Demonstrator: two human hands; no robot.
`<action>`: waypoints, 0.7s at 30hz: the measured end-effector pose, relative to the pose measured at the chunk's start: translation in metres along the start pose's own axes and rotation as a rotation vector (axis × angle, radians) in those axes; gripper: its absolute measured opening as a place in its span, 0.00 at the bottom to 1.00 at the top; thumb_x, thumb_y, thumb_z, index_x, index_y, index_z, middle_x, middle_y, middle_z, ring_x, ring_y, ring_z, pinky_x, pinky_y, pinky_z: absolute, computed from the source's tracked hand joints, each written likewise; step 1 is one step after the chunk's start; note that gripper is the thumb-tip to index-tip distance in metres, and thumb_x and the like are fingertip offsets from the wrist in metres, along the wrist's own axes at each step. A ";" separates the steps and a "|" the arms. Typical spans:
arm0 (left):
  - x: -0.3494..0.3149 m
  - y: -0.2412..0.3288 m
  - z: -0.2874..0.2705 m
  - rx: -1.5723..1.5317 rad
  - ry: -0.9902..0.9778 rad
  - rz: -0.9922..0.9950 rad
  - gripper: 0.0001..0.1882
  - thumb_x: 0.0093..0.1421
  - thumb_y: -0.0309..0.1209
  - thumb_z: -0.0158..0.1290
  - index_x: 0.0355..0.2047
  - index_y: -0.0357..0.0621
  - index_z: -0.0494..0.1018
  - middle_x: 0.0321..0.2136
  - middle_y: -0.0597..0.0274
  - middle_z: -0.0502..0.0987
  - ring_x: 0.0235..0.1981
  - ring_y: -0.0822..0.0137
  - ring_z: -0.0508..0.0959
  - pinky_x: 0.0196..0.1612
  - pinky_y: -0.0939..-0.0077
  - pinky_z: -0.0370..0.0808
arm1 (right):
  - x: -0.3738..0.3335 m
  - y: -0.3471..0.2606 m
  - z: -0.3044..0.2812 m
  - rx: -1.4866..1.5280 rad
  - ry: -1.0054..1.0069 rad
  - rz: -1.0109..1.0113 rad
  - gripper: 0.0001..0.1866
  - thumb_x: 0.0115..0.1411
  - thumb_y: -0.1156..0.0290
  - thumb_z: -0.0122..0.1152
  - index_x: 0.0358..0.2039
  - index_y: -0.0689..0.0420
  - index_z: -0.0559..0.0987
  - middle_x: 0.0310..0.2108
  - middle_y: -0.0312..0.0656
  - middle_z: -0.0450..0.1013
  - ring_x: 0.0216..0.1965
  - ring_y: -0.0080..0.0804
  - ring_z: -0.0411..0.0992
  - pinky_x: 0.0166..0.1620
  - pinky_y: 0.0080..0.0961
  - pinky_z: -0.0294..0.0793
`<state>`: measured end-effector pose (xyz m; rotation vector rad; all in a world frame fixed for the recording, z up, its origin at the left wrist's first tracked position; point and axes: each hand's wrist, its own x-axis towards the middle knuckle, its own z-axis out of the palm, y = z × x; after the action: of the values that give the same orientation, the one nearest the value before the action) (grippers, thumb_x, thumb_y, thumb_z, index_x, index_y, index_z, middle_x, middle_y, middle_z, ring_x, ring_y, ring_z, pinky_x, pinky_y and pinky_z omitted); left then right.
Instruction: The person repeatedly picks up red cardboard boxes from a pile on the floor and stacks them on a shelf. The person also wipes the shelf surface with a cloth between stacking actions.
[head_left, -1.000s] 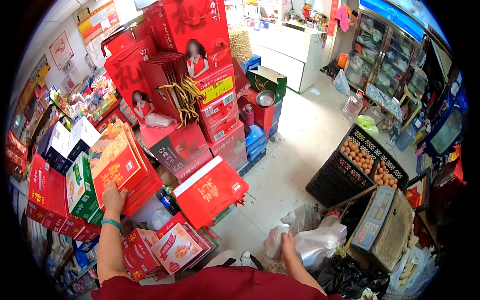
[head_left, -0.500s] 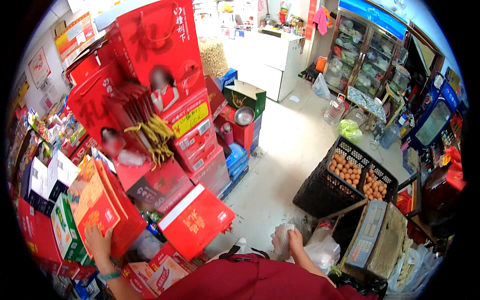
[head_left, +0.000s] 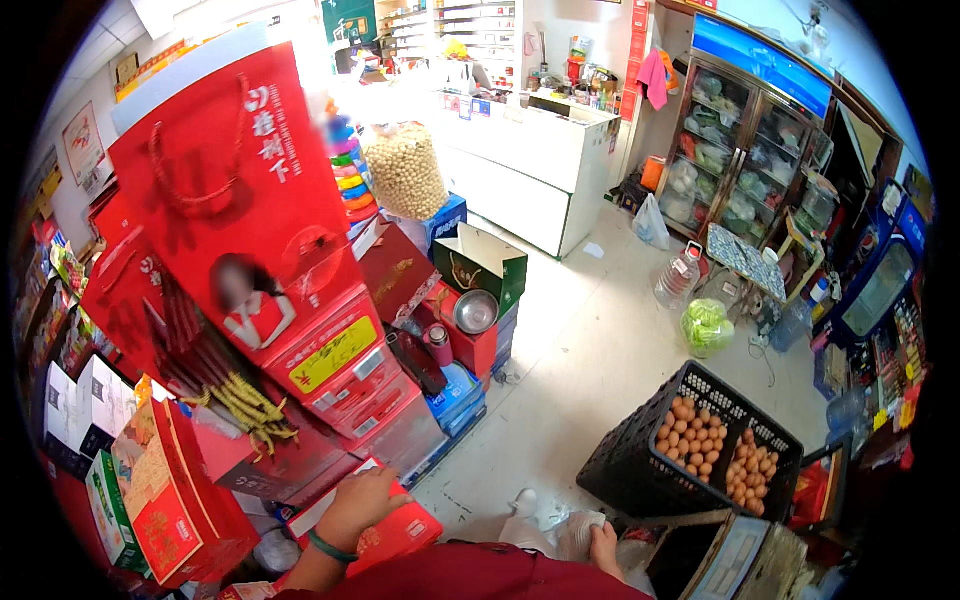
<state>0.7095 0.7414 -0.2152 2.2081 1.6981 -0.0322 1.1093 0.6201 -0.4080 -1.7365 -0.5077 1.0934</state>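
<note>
My left hand (head_left: 358, 510), with a green band at its wrist, lies on a red gift box (head_left: 405, 528) low in the picture, its fingers stretched over the top. Left of it stand red and orange gift boxes (head_left: 180, 500). On the right, my right hand (head_left: 605, 548) is closed on a crumpled grey-white cloth (head_left: 573, 533) with fine stripes, held close to my body; part of it is hidden. Above my left hand rises a stack of red cartons (head_left: 375, 400), topped by a large red gift bag (head_left: 220, 170).
A black plastic crate (head_left: 620, 465) of brown eggs (head_left: 692, 440) stands on the right, beside a scale (head_left: 725, 565). Yellow cords (head_left: 240, 405) hang by the cartons. Farther off are a green cabbage (head_left: 707, 326), a water jug (head_left: 680, 275), a white counter (head_left: 520, 180) and a glass-door fridge (head_left: 745, 150).
My left hand has left the red and orange gift boxes and moved right onto the red gift box. My right hand keeps hold of the cloth, lower in the picture. The view has shifted.
</note>
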 end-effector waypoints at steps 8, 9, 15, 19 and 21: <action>0.135 0.071 -0.018 -0.019 -0.038 -0.018 0.26 0.53 0.50 0.53 0.45 0.44 0.68 0.41 0.52 0.74 0.45 0.51 0.73 0.43 0.55 0.70 | 0.145 -0.092 -0.014 -0.025 -0.073 -0.052 0.10 0.56 0.72 0.50 0.37 0.61 0.73 0.23 0.35 0.67 0.26 0.26 0.65 0.32 0.25 0.65; 0.148 0.077 -0.022 -0.041 -0.011 -0.017 0.27 0.53 0.50 0.53 0.45 0.44 0.69 0.42 0.52 0.74 0.45 0.51 0.73 0.43 0.55 0.70 | 0.162 -0.103 -0.012 -0.059 -0.076 -0.066 0.10 0.56 0.72 0.50 0.37 0.62 0.72 0.23 0.35 0.67 0.26 0.25 0.64 0.32 0.25 0.65; 0.203 0.070 -0.011 -0.077 -0.046 -0.122 0.27 0.53 0.51 0.52 0.46 0.44 0.69 0.41 0.51 0.74 0.46 0.51 0.72 0.44 0.55 0.70 | 0.276 -0.145 0.014 -0.215 -0.146 -0.238 0.12 0.55 0.69 0.51 0.38 0.62 0.71 0.26 0.41 0.68 0.28 0.29 0.65 0.36 0.29 0.66; 0.251 0.064 -0.013 -0.075 -0.159 -0.239 0.27 0.54 0.51 0.52 0.46 0.44 0.69 0.41 0.50 0.74 0.45 0.51 0.73 0.43 0.56 0.71 | 0.343 -0.173 0.039 -0.394 -0.158 -0.325 0.10 0.56 0.68 0.52 0.32 0.63 0.68 0.22 0.44 0.66 0.23 0.30 0.64 0.30 0.29 0.65; 0.280 0.062 -0.017 -0.092 -0.148 -0.244 0.27 0.54 0.50 0.52 0.46 0.44 0.69 0.40 0.50 0.75 0.44 0.51 0.74 0.43 0.57 0.71 | 0.362 -0.209 0.055 -0.454 -0.187 -0.278 0.11 0.57 0.67 0.52 0.29 0.63 0.66 0.20 0.43 0.64 0.22 0.29 0.63 0.28 0.29 0.64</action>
<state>0.8426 0.9936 -0.2473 1.8736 1.8361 -0.1710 1.2763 1.0067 -0.3868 -1.8787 -1.1508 0.9933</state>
